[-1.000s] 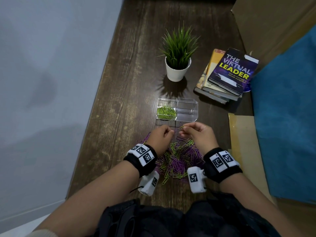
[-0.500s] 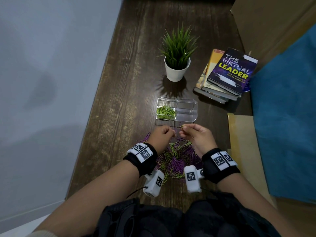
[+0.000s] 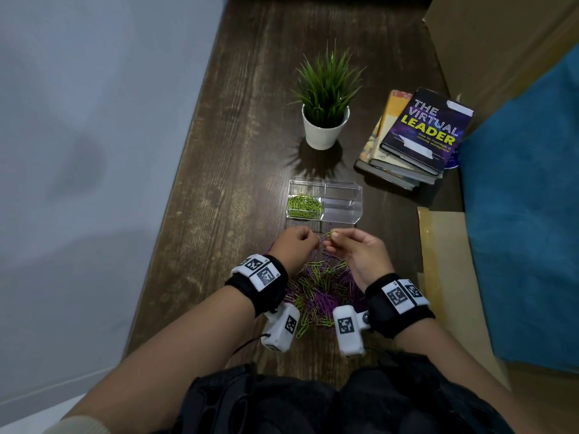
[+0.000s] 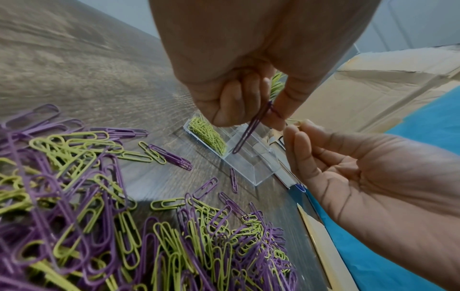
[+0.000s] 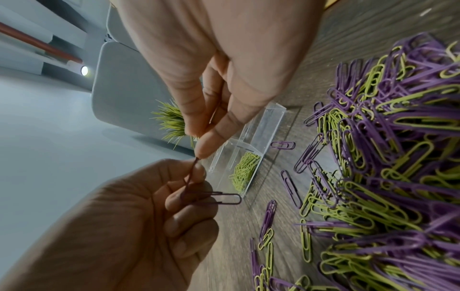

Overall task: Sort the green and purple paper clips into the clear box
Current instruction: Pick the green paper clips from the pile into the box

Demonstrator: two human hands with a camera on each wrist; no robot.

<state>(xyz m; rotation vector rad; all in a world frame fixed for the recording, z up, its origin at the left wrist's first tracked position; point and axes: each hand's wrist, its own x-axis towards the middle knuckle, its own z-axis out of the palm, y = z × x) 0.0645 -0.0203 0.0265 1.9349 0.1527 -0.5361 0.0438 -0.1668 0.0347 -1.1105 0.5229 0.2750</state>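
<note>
A heap of green and purple paper clips [image 3: 322,286] [image 4: 124,226] [image 5: 385,157] lies on the dark wooden table, between my wrists. Just beyond it stands the clear box [image 3: 343,186] [image 4: 248,165] [image 5: 263,126]. Its left compartment holds green clips [image 3: 304,206] and its right one holds nothing. My hands meet fingertip to fingertip in front of the box. My left hand [image 3: 315,241] [image 4: 268,112] [image 5: 194,177] pinches a purple clip [image 4: 248,130] [image 5: 216,196]. My right hand [image 3: 329,241] [image 4: 296,126] [image 5: 199,149] pinches a green clip [image 3: 326,234] [image 4: 295,122] touching it.
A potted plant [image 3: 326,120] stands behind the box and a stack of books [image 3: 419,136] at the back right. Cardboard [image 3: 445,277] and a blue cloth [image 3: 526,214] border the table on the right. A few stray clips [image 4: 171,157] lie between heap and box.
Almost nothing: both hands stay together in the same spot above the heap, pinching the clips. The right wrist has drifted slightly left.
</note>
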